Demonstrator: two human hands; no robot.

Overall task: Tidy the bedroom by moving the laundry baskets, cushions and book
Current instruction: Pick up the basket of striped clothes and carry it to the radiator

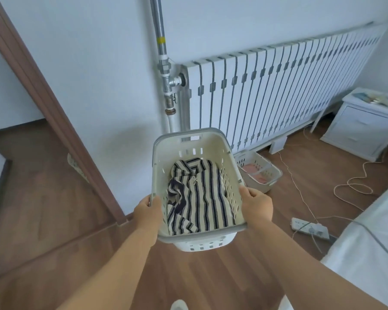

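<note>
two bare forearms reach out from the bottom edge. the left hand (147, 210) is clamped on the left rim of a white laundry basket (195, 139), the right hand (257, 203) on its right rim, and the basket is held off the wood floor (43, 220). inside it lies a striped shirt (199, 198), cream with dark stripes. to the left stands a brown door frame (43, 90). behind the basket a metal pipe (159, 41) with a yellow band runs down the wall, joined to a long white radiator (278, 90). a second basket (259, 170) sits on the floor below the radiator, holding something pink, perhaps cloth. further right lie a white cord (349, 186), a power strip (309, 228), a white nightstand (363, 128) and the bed edge (367, 242). no writing is readable.
</note>
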